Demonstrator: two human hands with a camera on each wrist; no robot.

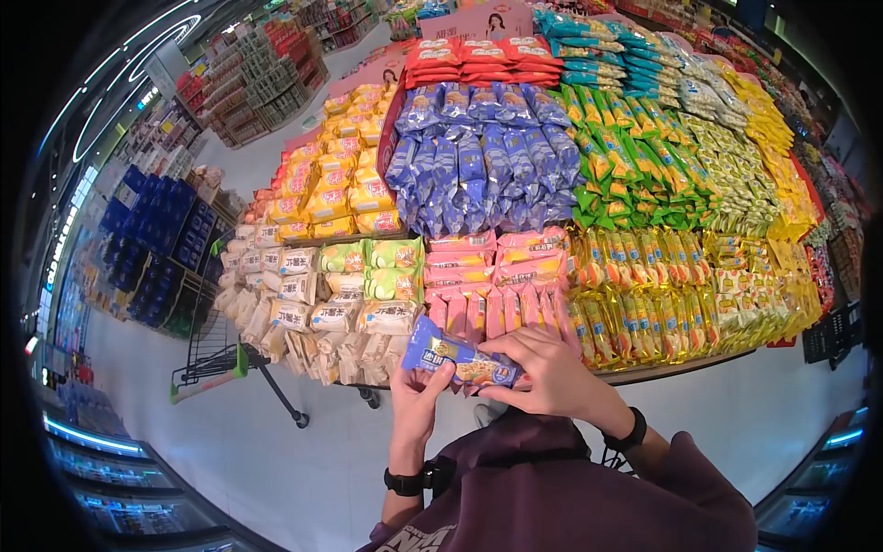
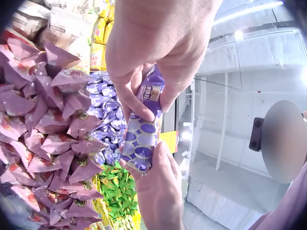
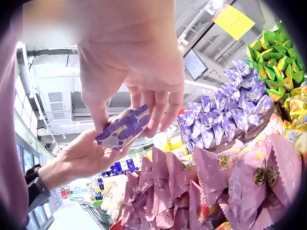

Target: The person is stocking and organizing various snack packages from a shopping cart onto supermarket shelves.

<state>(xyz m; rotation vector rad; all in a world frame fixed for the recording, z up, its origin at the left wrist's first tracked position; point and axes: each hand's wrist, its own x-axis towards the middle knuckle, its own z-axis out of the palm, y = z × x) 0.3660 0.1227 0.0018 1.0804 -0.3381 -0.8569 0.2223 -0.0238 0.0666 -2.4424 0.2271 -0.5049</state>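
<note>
A purple-blue snack packet (image 1: 471, 362) with a picture of the food on its front is held level in front of the torso. My left hand (image 1: 418, 402) grips its left end, thumb across the front. At the other end, my right hand (image 1: 549, 373) pinches it between thumb and fingers. In the left wrist view, the packet's patterned back (image 2: 140, 143) shows purple ovals on white. The right wrist view catches its crimped end (image 3: 125, 128). Just beyond the hands, pink snack packets (image 1: 497, 311) stand in rows at the display's front edge.
Behind the pink packets rises a pile of purple-blue packets (image 1: 474, 166). Green packets (image 1: 635, 161) and gold packets (image 1: 644, 294) lie to the right, with beige bags (image 1: 294, 315) at the left. A shopping cart (image 1: 216, 368) stands left of the display on the pale floor (image 1: 276, 469).
</note>
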